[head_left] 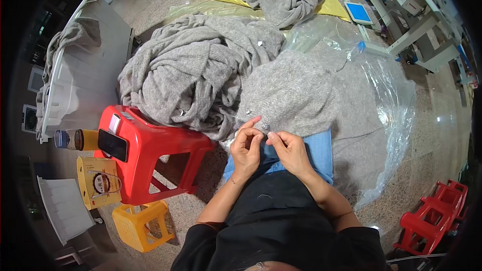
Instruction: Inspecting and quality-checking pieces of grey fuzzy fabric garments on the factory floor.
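The left hand and right hand meet above the lap, each with thumb and forefinger drawn close; whatever lies between the fingertips is too small to tell. A grey knitted cloth lies just beyond them, over the knees of the blue jeans. A heap of grey knitwear sits ahead, behind a red stool bearing a phone.
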Motion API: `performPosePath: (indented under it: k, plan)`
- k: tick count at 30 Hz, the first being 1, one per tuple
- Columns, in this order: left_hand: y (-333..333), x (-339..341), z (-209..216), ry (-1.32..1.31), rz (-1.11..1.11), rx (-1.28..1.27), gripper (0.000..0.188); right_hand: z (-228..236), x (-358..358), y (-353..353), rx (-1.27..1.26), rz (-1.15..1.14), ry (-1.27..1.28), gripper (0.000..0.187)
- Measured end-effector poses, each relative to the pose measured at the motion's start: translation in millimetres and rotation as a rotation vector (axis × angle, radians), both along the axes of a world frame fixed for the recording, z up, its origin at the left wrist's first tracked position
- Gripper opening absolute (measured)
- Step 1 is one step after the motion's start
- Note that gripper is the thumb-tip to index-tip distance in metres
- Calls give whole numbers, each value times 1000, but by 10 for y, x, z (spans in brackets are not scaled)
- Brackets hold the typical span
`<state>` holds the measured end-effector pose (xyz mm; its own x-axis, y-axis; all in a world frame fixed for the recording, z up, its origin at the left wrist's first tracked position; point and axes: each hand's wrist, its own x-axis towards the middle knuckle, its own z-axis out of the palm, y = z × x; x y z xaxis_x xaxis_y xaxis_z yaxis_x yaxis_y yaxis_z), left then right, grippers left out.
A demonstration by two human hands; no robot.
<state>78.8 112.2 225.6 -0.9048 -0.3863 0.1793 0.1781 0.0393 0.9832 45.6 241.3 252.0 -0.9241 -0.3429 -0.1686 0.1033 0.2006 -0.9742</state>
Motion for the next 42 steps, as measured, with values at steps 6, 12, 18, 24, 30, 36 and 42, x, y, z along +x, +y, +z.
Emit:
performPosePath:
  k: [6, 12, 18, 24, 30, 36, 42]
  plan:
    - [-5, 23, 0, -23, -39, 7, 3, -71, -26, -14, -6, -65, 26, 30]
    - [4, 22, 2, -46, -57, 7, 4, -49, -42, 47, 0, -24, -31, 30]
    - [-45, 85, 125, -3, -297, -283, 3, 55, -73, 71, -281, -185, -40, 18]
    - [-282, 309, -23, -218, -441, -233, 15, 91, -348, -134, 97, -143, 599, 24]
    - [-1028, -162, -673, -346, 316, -470, 34, -157, -278, -470, 261, 68, 715, 49]
    - [-1111, -901, -725, -186, -114, -851, 90, -108, -322, -407, 713, 277, 632, 26]
    - [-980, -1671, -609, -193, -406, -795, 58, 1111, -516, 694, 193, -215, 833, 12]
